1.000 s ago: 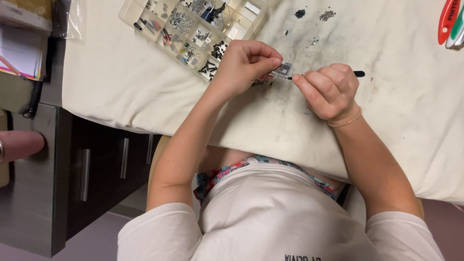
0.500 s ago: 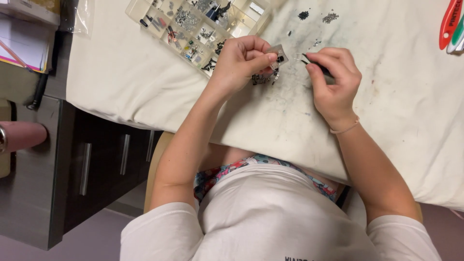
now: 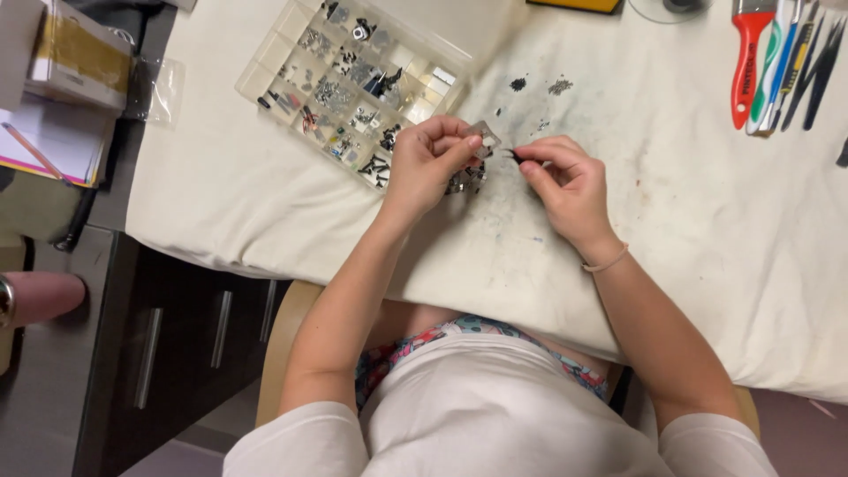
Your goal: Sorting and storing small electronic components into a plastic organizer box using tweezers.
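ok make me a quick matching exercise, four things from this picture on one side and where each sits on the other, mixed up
Things:
1. clear parts box
2. red-handled tool
3. small metal part
4. papers

Places:
A. far right of the white cloth
B. pinched in the left hand
C. far left, off the cloth
D. on the cloth, beyond the left hand

Pairs: 1-D, 2-A, 3-B, 4-C

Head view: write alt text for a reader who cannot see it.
Seen from above, a person's left hand pinches a small metal part while the right hand brings a thin dark tool up to it, over a stained white cloth. A clear compartment box of tiny parts lies beside the left hand; hand tools lie at upper right.
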